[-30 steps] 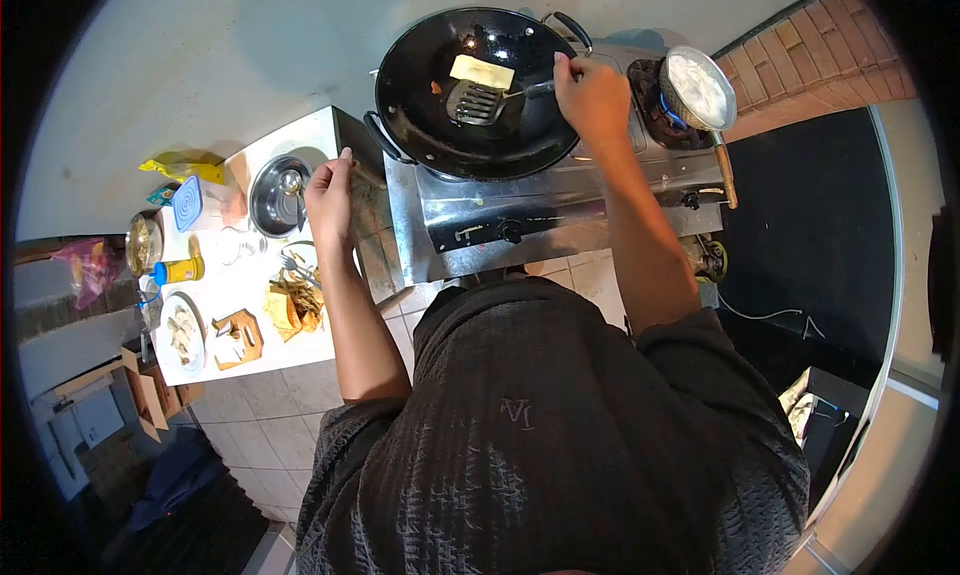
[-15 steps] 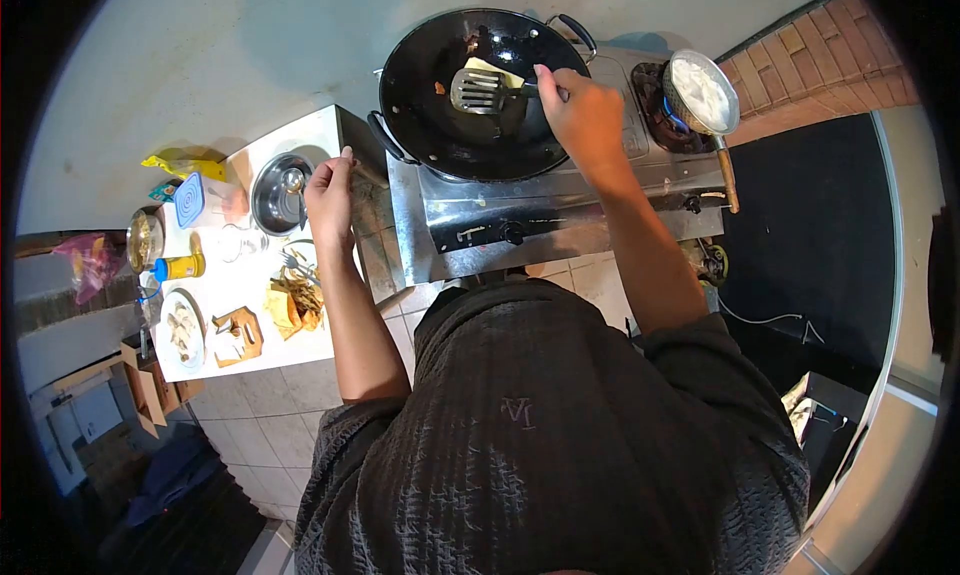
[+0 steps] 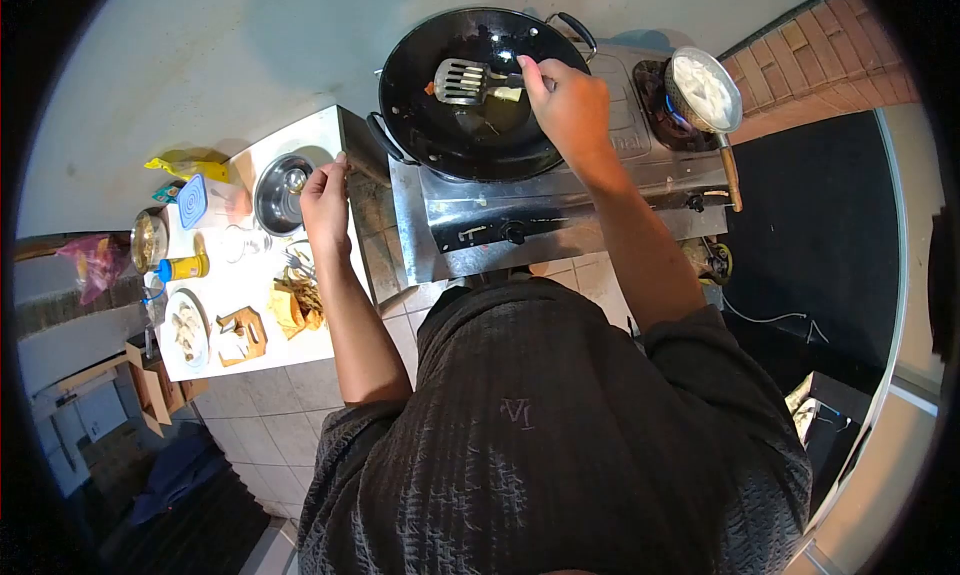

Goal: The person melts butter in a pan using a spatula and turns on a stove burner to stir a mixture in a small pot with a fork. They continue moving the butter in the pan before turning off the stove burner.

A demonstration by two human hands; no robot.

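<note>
My right hand grips the handle of a slotted spatula over a large black wok. The spatula's head is inside the wok, partly over a pale yellow piece of food. A small orange-brown bit lies at the head's left edge. My left hand is raised beside the metal bowl on the white table, thumb and fingertips pressed together; whatever may be between them is too small to make out.
A pan of white food sits over a blue flame, its wooden handle pointing toward me. On the white table are a plate of food, a yellow bottle, a lidded container and a paper bag.
The spatula and my right hand have moved slightly left in the wok. The pale yellow piece now shows below the spatula rather than above it. My left hand has barely moved.
</note>
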